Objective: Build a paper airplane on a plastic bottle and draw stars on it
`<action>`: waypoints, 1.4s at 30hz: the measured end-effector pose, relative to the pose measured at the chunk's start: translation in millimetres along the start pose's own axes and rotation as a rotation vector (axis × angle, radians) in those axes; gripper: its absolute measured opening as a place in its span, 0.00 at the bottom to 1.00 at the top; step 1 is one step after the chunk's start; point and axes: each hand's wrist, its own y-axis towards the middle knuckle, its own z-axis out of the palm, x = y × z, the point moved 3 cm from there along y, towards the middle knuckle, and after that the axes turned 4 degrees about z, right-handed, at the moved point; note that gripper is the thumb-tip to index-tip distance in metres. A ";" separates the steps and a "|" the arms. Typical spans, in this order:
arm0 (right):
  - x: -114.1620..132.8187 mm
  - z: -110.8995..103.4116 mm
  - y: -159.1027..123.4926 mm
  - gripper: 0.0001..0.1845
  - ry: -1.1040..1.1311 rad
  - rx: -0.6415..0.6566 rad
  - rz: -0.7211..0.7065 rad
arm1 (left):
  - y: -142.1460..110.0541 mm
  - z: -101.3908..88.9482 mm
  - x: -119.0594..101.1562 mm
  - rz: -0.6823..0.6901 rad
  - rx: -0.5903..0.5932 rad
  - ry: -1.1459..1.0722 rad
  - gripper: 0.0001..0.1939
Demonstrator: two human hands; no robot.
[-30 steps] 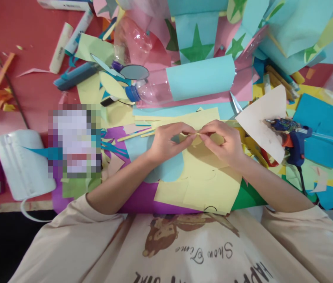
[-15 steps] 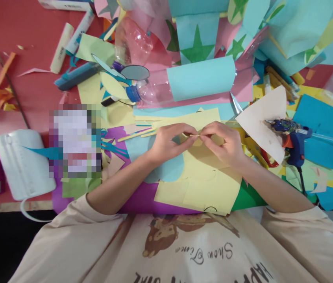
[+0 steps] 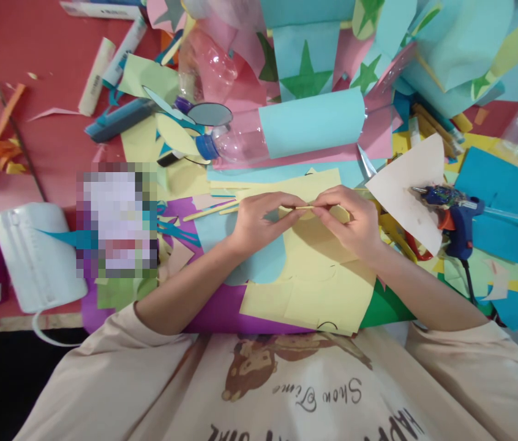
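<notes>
Between my two hands a small yellow paper piece [image 3: 305, 207] is stretched, seen nearly edge-on. My left hand [image 3: 263, 222] pinches it between thumb and forefinger from one side. On the other side my right hand [image 3: 353, 223] grips it the same way, with fingertips close to the left ones. Much of the piece is hidden by the fingers. Under both hands lie pale yellow paper sheets [image 3: 314, 294], some with short black curved lines. A light blue paper shape [image 3: 263, 260] sits partly beneath them, near my left wrist.
Beyond my hands lies a clear plastic bottle [image 3: 243, 136] with a light blue paper wrap [image 3: 313, 124]. At right, a blue glue gun [image 3: 461, 226] rests on pale paper [image 3: 417, 184]. Scissors [image 3: 367, 164] show a blade nearby. A white pouch [image 3: 41, 257] lies left.
My fingertips have moved slightly apart, and a longer edge of the yellow paper piece shows between them. The things around have stayed put.
</notes>
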 end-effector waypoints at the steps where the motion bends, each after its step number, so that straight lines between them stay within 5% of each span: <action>1: -0.3 0.0 -0.1 0.04 -0.003 0.001 -0.003 | -0.2 0.0 0.6 -0.005 -0.002 -0.003 0.09; 16: -3.0 -1.7 -0.1 0.04 0.063 0.003 -0.014 | -1.1 -0.3 4.2 0.011 -0.033 -0.072 0.07; 23: -3.8 -1.6 2.9 0.04 0.240 0.054 0.168 | 1.6 0.6 3.6 -0.112 0.013 -0.139 0.14; 27: -7.2 -4.6 4.5 0.04 0.269 0.000 0.297 | 10.2 -7.0 -1.5 -0.060 0.061 -0.074 0.13; 29: -9.7 -4.4 4.8 0.05 0.242 0.012 0.332 | 20.4 -25.4 -2.5 0.059 -0.057 0.006 0.13; 33: -12.1 2.1 3.6 0.07 0.073 0.162 0.257 | 33.3 -86.9 3.7 0.363 -0.506 0.133 0.18; 35: -12.9 4.4 2.5 0.07 -0.009 0.184 0.210 | 30.7 -114.4 18.4 0.252 -0.582 0.262 0.24; 37: -13.6 4.3 2.1 0.07 -0.042 0.144 0.188 | 22.4 -131.3 39.3 0.046 -0.504 0.388 0.29; 40: -13.8 2.0 2.6 0.07 -0.021 0.080 0.168 | 6.6 -132.8 72.3 -0.221 -0.277 0.428 0.35; 42: -13.8 0.6 2.9 0.08 -0.005 0.067 0.168 | 1.3 -124.4 84.2 -0.273 -0.237 0.414 0.36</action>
